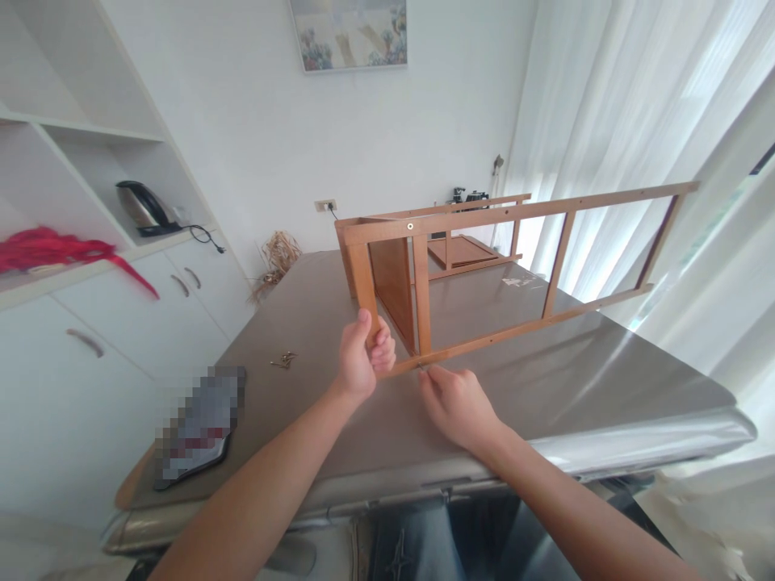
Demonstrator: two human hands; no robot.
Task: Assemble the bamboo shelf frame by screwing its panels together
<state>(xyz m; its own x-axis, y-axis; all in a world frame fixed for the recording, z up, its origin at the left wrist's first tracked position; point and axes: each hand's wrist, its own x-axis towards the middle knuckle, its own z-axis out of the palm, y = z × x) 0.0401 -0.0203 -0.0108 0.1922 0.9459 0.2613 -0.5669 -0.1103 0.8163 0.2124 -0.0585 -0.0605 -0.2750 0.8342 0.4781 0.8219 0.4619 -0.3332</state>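
Note:
A wooden frame (424,298) made of long rails and crossbars stands on its side on the covered table. My left hand (363,355) is wrapped round the upright bar at its near left end. At the lower rail, my right hand (457,399) is closed in a pinch on a small metal piece (422,366), mostly hidden by the fingers. A round metal bolt head (410,227) shows in the upper rail above. Between the uprights sits a flat wooden panel (392,286). Several small brass-coloured screws (282,360) lie in a loose pile left of my left hand.
The table (303,298) has a grey-brown cover. A blurred-out flat object (203,428) lies at its left edge. Another wooden panel (463,251) rests farther back. White cabinets with a kettle (142,208) line the left; curtains (605,105) hang at the right.

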